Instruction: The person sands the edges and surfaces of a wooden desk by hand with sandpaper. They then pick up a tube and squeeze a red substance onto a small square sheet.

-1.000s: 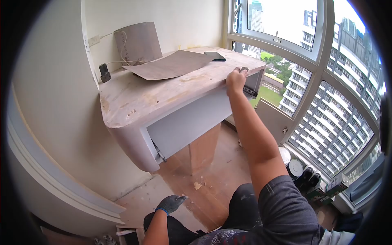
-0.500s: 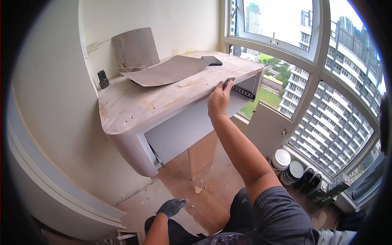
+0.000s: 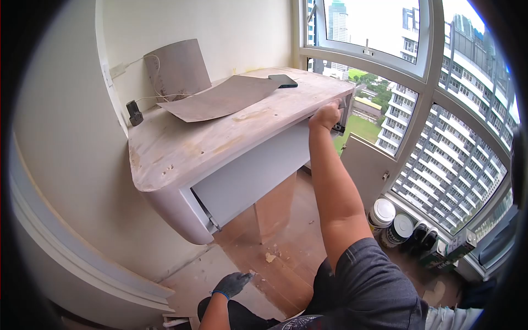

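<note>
My right hand (image 3: 326,115), bare, reaches to the front edge of the pale, blotchy desk (image 3: 181,146) near its right end. Its fingers are closed on a small dark pad, which is mostly hidden now. Below that edge is a light grey drawer-front panel (image 3: 256,170), tilted, with a metal slide at the hand's right. My left hand (image 3: 233,284) wears a dark glove and rests low by my knee, fingers stretched out, with nothing visible in it. On the desktop lie a curved brown sheet (image 3: 225,99) and a dark phone-like slab (image 3: 283,81).
Another brown sheet (image 3: 179,66) leans on the wall, near a black charger-like block (image 3: 134,113) with a cable. Paint buckets (image 3: 396,230), dark shoes (image 3: 422,237) and cans (image 3: 461,245) stand by the window. A loose panel (image 3: 366,168) leans there. Debris (image 3: 270,257) dots the floor.
My right hand has slid rightward along the desk's front edge towards its right end, and the dark pad has passed mostly out of sight. My left hand has barely moved.
</note>
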`<state>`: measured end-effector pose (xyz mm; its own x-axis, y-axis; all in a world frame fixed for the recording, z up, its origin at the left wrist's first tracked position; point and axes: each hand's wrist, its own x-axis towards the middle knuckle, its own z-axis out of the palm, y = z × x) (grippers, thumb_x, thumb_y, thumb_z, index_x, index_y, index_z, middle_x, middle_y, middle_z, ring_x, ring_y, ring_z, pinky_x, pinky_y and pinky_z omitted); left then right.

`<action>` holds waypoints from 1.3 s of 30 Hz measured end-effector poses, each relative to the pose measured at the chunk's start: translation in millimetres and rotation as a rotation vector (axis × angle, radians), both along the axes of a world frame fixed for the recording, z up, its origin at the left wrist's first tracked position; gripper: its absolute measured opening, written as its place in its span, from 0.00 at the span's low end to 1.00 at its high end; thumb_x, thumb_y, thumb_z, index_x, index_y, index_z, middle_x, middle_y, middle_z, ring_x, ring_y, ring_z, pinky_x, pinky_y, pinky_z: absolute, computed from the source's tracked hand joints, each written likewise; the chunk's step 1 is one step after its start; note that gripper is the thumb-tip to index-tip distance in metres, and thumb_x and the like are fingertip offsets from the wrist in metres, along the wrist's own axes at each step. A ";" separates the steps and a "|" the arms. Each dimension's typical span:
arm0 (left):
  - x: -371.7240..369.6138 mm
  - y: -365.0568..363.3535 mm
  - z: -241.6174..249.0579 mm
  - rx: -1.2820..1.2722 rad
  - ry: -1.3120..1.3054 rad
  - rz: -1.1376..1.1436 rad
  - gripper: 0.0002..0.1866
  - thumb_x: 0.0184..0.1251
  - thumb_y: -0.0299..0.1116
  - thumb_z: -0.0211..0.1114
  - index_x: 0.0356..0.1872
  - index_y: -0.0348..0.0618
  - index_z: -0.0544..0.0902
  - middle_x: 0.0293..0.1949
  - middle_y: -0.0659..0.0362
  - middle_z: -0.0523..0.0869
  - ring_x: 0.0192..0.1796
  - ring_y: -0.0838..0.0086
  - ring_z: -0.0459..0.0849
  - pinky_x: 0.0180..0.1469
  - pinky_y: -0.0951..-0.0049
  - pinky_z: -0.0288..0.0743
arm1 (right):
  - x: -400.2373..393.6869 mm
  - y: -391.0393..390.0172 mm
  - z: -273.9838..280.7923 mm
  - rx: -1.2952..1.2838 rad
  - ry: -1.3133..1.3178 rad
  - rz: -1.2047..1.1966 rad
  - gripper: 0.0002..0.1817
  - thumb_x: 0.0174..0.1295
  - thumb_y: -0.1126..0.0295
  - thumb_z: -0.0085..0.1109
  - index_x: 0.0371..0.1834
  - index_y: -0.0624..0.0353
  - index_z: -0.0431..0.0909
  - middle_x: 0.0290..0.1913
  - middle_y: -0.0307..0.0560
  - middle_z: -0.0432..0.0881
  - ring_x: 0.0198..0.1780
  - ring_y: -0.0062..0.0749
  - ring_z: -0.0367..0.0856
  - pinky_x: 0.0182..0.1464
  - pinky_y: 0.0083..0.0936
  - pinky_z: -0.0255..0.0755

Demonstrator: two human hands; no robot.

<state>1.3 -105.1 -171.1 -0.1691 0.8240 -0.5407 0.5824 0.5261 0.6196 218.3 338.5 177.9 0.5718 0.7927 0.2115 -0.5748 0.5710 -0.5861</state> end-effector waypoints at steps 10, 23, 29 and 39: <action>-2.6 -1.9 -17.6 0.049 0.025 -0.062 0.33 0.72 0.64 0.57 0.46 0.38 0.86 0.32 0.53 0.86 0.31 0.70 0.85 0.40 0.67 0.81 | 4.1 -14.0 18.2 0.007 0.286 0.112 0.26 0.77 0.61 0.44 0.68 0.74 0.66 0.69 0.55 0.72 0.66 0.44 0.75 0.71 0.35 0.66; 1.1 11.5 -8.1 -0.156 -0.014 -0.036 0.33 0.71 0.64 0.60 0.50 0.38 0.85 0.36 0.53 0.87 0.35 0.71 0.87 0.42 0.69 0.81 | -9.7 -6.1 5.1 0.121 0.406 0.177 0.26 0.77 0.56 0.45 0.64 0.71 0.69 0.64 0.55 0.76 0.64 0.40 0.76 0.68 0.33 0.69; -10.0 13.2 -55.6 0.038 0.053 -0.179 0.32 0.74 0.64 0.54 0.45 0.39 0.85 0.37 0.50 0.86 0.38 0.60 0.87 0.48 0.61 0.80 | -33.2 -51.2 -4.6 0.175 0.443 0.168 0.22 0.77 0.56 0.47 0.60 0.66 0.73 0.62 0.50 0.77 0.60 0.37 0.79 0.63 0.30 0.72; 14.5 11.3 20.1 -0.098 -0.038 -0.040 0.34 0.71 0.65 0.58 0.45 0.37 0.84 0.32 0.53 0.85 0.32 0.71 0.86 0.39 0.68 0.83 | -87.0 -122.8 -29.7 0.329 0.178 0.192 0.25 0.80 0.61 0.46 0.72 0.67 0.65 0.66 0.49 0.74 0.66 0.35 0.73 0.68 0.29 0.66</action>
<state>15.8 -93.8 -151.0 -0.1150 0.7724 -0.6246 0.5811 0.5623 0.5883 131.3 215.8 148.2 0.4709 0.7951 0.3823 -0.7646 0.5840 -0.2727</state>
